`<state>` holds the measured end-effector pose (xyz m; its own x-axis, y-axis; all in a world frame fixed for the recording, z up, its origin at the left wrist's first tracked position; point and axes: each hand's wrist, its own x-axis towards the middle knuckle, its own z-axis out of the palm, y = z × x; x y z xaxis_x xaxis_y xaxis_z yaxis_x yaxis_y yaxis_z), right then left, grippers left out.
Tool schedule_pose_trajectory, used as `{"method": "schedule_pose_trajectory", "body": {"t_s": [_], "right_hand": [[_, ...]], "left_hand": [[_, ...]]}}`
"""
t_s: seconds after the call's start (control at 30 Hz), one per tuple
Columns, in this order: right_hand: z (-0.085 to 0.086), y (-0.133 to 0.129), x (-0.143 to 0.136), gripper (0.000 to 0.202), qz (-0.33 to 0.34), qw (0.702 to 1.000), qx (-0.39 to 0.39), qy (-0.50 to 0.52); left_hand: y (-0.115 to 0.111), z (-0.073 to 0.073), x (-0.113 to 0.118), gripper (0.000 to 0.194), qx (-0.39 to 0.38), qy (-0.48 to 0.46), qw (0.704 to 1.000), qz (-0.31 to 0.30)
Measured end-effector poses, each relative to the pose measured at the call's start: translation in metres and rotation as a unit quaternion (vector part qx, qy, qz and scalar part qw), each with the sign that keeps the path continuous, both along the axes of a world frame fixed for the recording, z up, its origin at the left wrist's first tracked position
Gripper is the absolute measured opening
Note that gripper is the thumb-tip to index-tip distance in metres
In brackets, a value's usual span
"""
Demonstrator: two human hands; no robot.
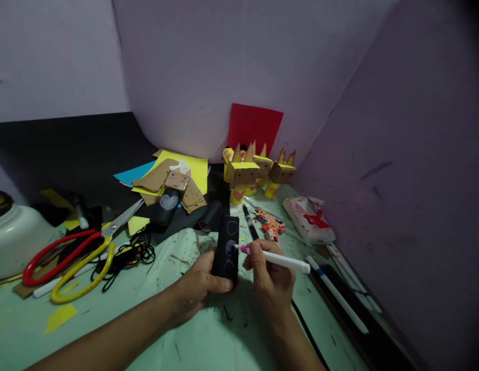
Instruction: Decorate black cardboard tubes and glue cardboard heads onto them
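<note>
**Bare left hand (200, 283) and bare right hand (274, 275): both occupied**

Clasped in left grip: lower end of black oblong block (224, 247), above pale green counter (193, 340). Held in right grip: white cylindrical pink-tipped marker (287, 261), tip at block's middle drawn oval (230, 249). Farther back: horned yellow-and-brown cardboard figures (243, 175).

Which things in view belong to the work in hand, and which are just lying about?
In use:
- black piece with drawn outlines, held in the left hand
- white pen, in the right hand, its pink tip at the black piece

Apparently just lying about:
- scissors
- black string
- tissue pack
- yellow scrap
</note>
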<state>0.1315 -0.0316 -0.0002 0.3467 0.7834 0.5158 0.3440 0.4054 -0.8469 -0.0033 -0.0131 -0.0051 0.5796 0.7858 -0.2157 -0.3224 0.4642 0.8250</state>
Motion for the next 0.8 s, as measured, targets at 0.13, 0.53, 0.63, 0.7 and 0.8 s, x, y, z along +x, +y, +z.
{"method": "schedule_pose_trajectory", "body": {"t_s": [0.13,0.53,0.63,0.7,0.8], "right_hand": [[0.0001,-0.0011,-0.0015,0.021,0.027,1.0,0.003,0.002],[-0.0024,-0.001,-0.001,0.019,0.046,0.999,0.006,-0.008],[-0.003,-0.0015,-0.0018,0.019,0.064,0.998,-0.003,0.001],[-0.0033,-0.0017,-0.0016,0.018,0.057,0.998,0.002,0.007],[-0.0034,-0.0014,-0.0001,0.016,0.058,0.998,0.009,-0.005]], "left_hand": [[0.0007,-0.0017,-0.0003,0.045,0.011,-0.005,1.0,-0.004],[0.0016,-0.0024,-0.0006,0.046,-0.002,-0.011,1.0,-0.004],[0.0016,-0.0028,-0.0004,0.043,0.001,-0.014,1.0,-0.007],[0.0019,-0.0044,-0.0006,0.043,0.004,-0.014,1.0,-0.003],[0.0023,-0.006,-0.001,0.042,0.003,-0.012,1.0,-0.001]]}}
